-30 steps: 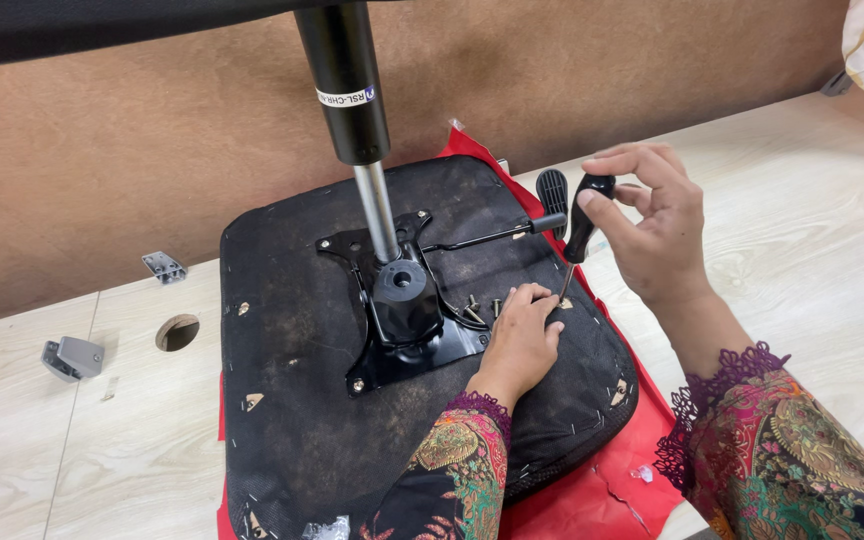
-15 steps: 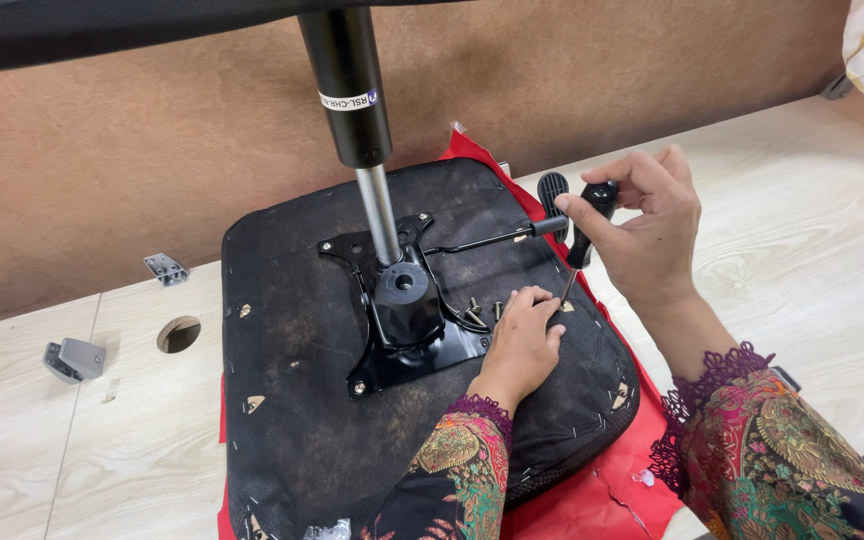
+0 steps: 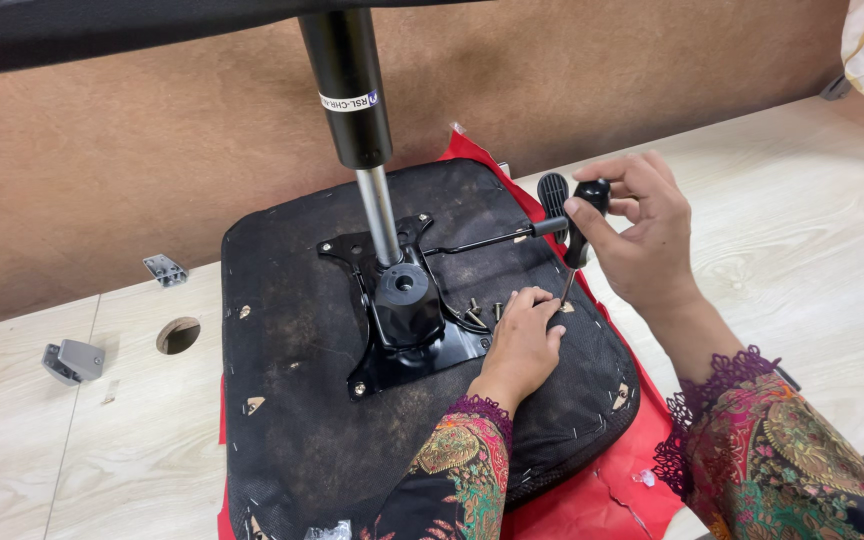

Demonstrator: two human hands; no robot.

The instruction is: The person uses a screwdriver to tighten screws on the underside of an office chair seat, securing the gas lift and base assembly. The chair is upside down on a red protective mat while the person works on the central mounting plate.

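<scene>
An upturned black fabric-covered chair seat [image 3: 292, 400] lies on a red sheet [image 3: 602, 495] on the pale wood-grain bench [image 3: 802, 250]. One black metal mounting plate [image 3: 407, 325] sits on the seat, with one gas-lift column [image 3: 357, 110] rising from it and one black lever [image 3: 497, 238] reaching right. The left hand [image 3: 524, 345] rests on the seat, fingers curled over loose screws [image 3: 482, 312]; about three show, the count uncertain. The right hand [image 3: 642, 240] is closed around one black-handled screwdriver [image 3: 580, 232], tip pointing down near the left fingers. Two small grey metal brackets [image 3: 72, 360] lie on the bench at left, beside one round hole [image 3: 179, 335].
</scene>
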